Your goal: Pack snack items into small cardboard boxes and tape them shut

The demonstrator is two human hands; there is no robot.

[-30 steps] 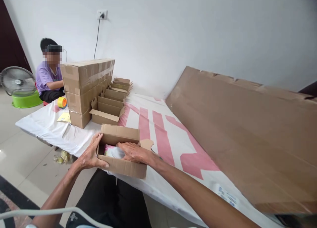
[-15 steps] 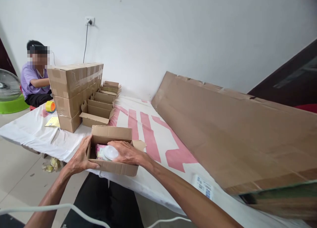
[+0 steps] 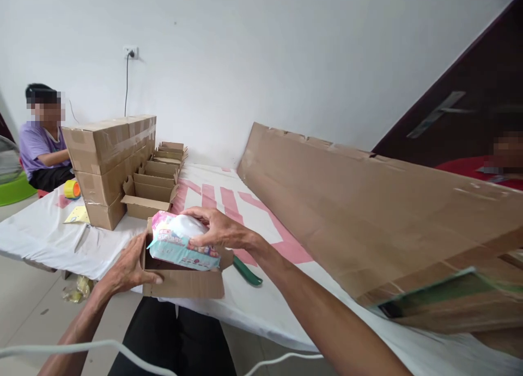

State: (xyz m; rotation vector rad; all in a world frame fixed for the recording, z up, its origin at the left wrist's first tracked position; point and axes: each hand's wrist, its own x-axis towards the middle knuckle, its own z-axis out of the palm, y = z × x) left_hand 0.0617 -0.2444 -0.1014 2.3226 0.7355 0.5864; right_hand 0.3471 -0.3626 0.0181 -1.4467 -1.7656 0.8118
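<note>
At the table's front edge stands an open cardboard box (image 3: 183,284). My left hand (image 3: 127,267) grips its left end, thumb over the front wall and fingers along the outside. My right hand (image 3: 218,228) is closed on a pink and light-blue packet of wipes (image 3: 175,248) with a white lid, fingers over its top right part. The packet is tilted and sits partly above the box's rim; its lower side is hidden behind the front wall. Right of the box lies a dark green tool handle (image 3: 247,271), its kind unclear.
Taped cartons (image 3: 110,147) are stacked on the left of the table, beside a row of open boxes (image 3: 151,190). A yellow tape roll (image 3: 72,189) lies behind. A large cardboard sheet (image 3: 347,212) leans along the right. One person (image 3: 44,147) sits far left, another at right.
My right hand has raised the wipes packet from inside the box to above its rim. My left hand stays on the box. The view has turned a little right, and the green handle now shows.
</note>
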